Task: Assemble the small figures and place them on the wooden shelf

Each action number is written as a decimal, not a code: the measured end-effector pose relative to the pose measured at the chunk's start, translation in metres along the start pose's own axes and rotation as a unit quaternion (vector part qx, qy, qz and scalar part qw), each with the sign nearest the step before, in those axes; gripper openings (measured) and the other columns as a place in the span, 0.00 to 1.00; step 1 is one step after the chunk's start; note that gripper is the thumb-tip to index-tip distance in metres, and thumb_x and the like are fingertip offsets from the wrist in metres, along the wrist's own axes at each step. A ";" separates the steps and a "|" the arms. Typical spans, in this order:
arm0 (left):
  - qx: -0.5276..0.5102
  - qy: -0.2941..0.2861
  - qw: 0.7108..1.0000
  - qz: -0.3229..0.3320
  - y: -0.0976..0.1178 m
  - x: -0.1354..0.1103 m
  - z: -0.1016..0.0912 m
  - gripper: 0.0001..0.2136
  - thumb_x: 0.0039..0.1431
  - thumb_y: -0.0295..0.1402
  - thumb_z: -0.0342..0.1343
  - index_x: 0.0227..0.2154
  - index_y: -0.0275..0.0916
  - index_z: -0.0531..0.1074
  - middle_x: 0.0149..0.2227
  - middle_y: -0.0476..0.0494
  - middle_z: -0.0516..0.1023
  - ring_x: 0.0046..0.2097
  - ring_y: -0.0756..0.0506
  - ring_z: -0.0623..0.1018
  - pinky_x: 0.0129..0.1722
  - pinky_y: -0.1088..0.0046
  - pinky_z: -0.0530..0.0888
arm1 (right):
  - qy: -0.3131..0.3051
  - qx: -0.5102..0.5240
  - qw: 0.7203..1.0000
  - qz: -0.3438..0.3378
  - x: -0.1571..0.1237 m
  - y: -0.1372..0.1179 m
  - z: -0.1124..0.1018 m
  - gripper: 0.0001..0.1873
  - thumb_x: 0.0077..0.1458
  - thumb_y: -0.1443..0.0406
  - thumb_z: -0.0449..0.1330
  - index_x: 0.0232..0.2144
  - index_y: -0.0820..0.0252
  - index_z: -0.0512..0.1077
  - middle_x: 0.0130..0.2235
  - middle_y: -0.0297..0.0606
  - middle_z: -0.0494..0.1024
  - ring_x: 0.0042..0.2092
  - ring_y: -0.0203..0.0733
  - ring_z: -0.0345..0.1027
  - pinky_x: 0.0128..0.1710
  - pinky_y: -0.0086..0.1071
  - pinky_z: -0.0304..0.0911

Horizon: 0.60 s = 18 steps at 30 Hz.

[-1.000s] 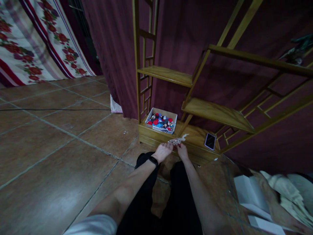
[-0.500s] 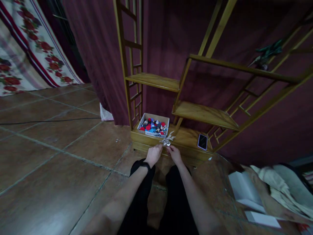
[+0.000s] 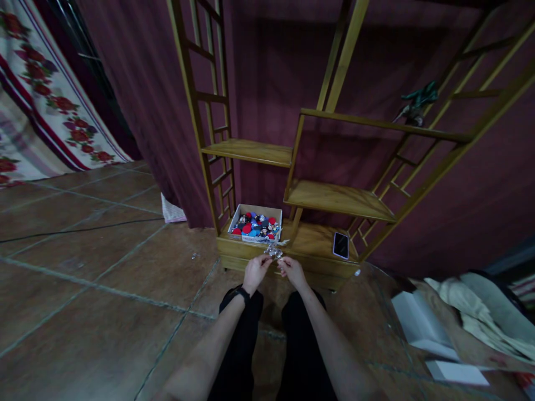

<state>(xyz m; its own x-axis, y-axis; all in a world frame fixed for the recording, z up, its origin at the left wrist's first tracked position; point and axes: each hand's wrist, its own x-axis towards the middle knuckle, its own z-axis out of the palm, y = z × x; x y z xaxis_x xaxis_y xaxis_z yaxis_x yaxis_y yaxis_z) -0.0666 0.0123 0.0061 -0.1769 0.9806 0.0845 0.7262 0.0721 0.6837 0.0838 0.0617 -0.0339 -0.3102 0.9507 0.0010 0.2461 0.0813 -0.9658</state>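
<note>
Between my hands, in front of the box, is a small shiny silvery piece with pale branching parts (image 3: 273,252). My left hand (image 3: 254,273), with a dark band on its wrist, is closed on its left side. The fingers of my right hand (image 3: 293,273) pinch together at its right side. Just beyond it, a shallow cardboard box (image 3: 239,209) stands on the low base of the wooden shelf unit and holds many small red, blue, black and white figures (image 3: 258,224). What exactly the silvery piece depicts is too small to tell.
A phone with a pale case (image 3: 341,245) lies on the wooden base (image 3: 309,236) at right. Shelf boards (image 3: 340,199) overhang it. A green figurine (image 3: 419,103) stands higher up. White boxes (image 3: 418,323) are on the floor at right; a cable (image 3: 83,229) crosses the tiles at left.
The view has shifted, so the shelf unit sits further left and lower. Both hands still hold the silvery piece, which has turned a little, its branching parts now pointing more to the right.
</note>
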 end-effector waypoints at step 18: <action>-0.036 0.031 0.999 0.004 -0.008 -0.002 0.005 0.14 0.56 0.40 0.46 0.35 0.39 0.72 0.23 0.49 0.74 0.24 0.52 0.72 0.29 0.78 0.64 | 0.097 0.066 0.993 0.000 -0.036 -0.021 -0.014 0.18 0.45 0.56 0.55 0.39 0.56 0.69 0.37 0.36 0.74 0.23 0.31 0.65 0.18 0.25 0.64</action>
<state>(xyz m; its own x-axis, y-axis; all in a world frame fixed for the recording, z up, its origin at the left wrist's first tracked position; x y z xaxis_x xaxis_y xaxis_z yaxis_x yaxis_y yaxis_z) -0.0686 0.0108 -0.0035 -0.2140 0.9676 0.1344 0.6791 0.0485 0.7324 0.1022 0.0303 -0.0100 -0.1234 0.9916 0.0383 0.1198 0.0532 -0.9914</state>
